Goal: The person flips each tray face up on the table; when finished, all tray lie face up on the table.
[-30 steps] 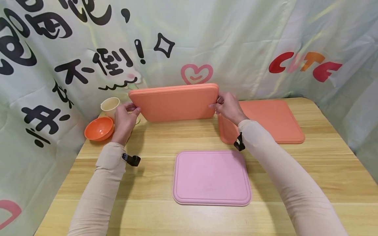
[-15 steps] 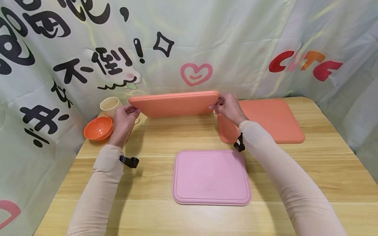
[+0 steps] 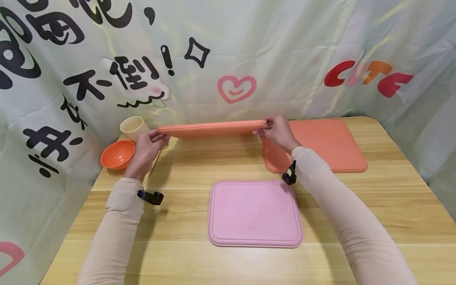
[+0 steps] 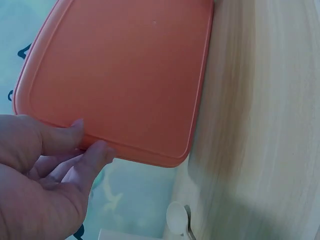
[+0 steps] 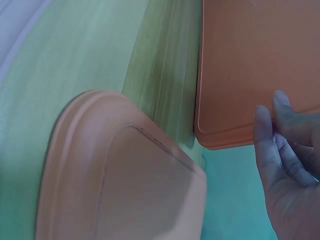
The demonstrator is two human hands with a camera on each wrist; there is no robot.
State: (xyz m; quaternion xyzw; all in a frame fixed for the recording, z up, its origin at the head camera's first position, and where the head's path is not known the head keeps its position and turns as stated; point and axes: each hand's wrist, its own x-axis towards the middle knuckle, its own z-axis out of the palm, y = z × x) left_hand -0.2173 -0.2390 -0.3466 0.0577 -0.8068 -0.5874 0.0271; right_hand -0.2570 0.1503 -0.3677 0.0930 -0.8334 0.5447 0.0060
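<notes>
An orange rectangular board (image 3: pixel 211 130) with rounded corners leans at the back of the table, by the curtain. In the head view its face is foreshortened to a narrow strip. My left hand (image 3: pixel 143 152) pinches its left edge between thumb and fingers. The right hand (image 3: pixel 279 132) pinches the opposite edge. In the left wrist view the board's long lower edge lies close along the tabletop. A second, similar orange board (image 3: pixel 320 144) lies flat beneath my right forearm. A pink board (image 3: pixel 254 213) lies flat in front, between my arms.
Left of my left hand stand an orange bowl (image 3: pixel 117 154) and a cream cup (image 3: pixel 133 126). A pale spoon (image 4: pixel 177 218) lies near them. The printed curtain (image 3: pixel 285 59) hangs right behind the wooden table (image 3: pixel 185 237).
The held board's upper edge has come down and its visible face has narrowed as it tilts. My left hand has shifted slightly left and down. The flat boards stay put.
</notes>
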